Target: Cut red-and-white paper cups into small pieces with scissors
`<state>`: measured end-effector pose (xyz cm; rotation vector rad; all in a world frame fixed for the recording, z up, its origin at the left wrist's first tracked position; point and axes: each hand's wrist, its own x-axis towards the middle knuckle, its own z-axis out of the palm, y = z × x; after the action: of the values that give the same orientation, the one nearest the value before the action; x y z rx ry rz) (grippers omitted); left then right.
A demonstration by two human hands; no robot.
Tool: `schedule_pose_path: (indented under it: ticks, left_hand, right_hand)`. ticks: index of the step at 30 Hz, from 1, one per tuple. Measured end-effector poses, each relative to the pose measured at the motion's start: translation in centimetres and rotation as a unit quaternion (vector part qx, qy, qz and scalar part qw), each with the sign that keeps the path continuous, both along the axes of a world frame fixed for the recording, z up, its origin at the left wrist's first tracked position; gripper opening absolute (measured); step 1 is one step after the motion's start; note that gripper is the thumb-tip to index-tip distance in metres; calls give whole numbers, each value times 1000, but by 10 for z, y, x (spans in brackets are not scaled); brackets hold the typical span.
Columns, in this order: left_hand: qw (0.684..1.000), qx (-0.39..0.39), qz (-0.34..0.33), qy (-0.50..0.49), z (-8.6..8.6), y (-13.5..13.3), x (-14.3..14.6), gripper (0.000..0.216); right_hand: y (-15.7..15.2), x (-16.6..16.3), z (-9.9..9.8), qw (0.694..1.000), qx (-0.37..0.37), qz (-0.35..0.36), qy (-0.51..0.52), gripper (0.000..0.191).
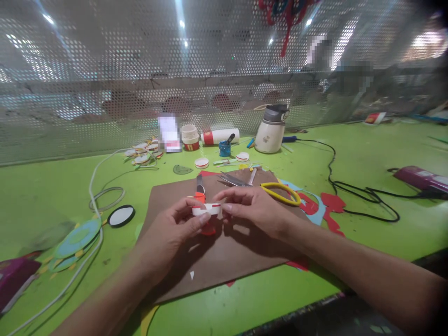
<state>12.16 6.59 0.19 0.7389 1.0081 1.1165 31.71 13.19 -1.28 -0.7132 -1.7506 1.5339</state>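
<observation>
Down at the bottom of the frame, a purple tool (16, 282) pokes in at the left edge, and a brown board (252, 261) spreads across the green table (371, 163). Over that board, just about mid-frame, here's the white ring (212, 211) with red marks! The left hand (182, 218) has it, thumb in front, fingers behind, a proper pinch. The right hand (250, 210) is right there at the ring's right side, fingers curled, thumb and fingertips close together; whether they grip the rim, I cannot tell.

Behind the ring, an orange-handled cutter (199, 197) lies on the board, partly covered. Right of centre, yellow-handled scissors (297, 199) sit beyond the right hand, and red cutouts (332, 203) lie off the board's right side. Over on the left, a black-rimmed disc (121, 216) rests beside a white cable (91, 186).

Farther up now: a blue jar (224, 149), a red-and-white cup (224, 136) on its side, a pale bottle (269, 137) standing upright. And across the top, the perforated screen (140, 56)!
</observation>
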Motion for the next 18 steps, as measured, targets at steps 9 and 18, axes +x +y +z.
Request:
schedule_pose_path:
  ticks: [9,18]
  left_hand:
    - [1000,19,17,15,-3,1,0,33]
    - [1000,4,0,21,-4,0,3,35]
  right_hand:
    - [-13,-5,-2,961,252,-85,-72,20]
    - [-9,1,-7,906,397,-100,-112,15]
